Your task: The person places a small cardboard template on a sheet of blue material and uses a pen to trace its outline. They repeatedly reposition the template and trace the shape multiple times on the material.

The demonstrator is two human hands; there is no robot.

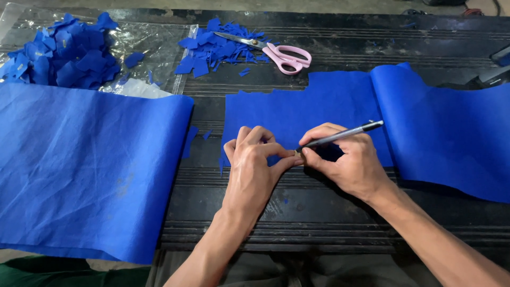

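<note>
I sit at a dark grooved surface [329, 202], looking down at my two bare hands. My left hand [254, 162] is curled, its grip pinched together on a small pale piece [297, 153] at the near edge of a blue fabric strip [319, 114]. My right hand [348, 159] has its grip clamped on a dark pen [342, 135], the tip meeting that same piece. The strip runs away to the right of my hands, folding into a wider blue sheet. Left of the strip lies a large blue cloth [85, 165]. Beyond the strip, pink-handled scissors [276, 53] rest beside a pile of blue scraps [212, 50]; more scraps [64, 53] sit on clear plastic beyond the large cloth.
</note>
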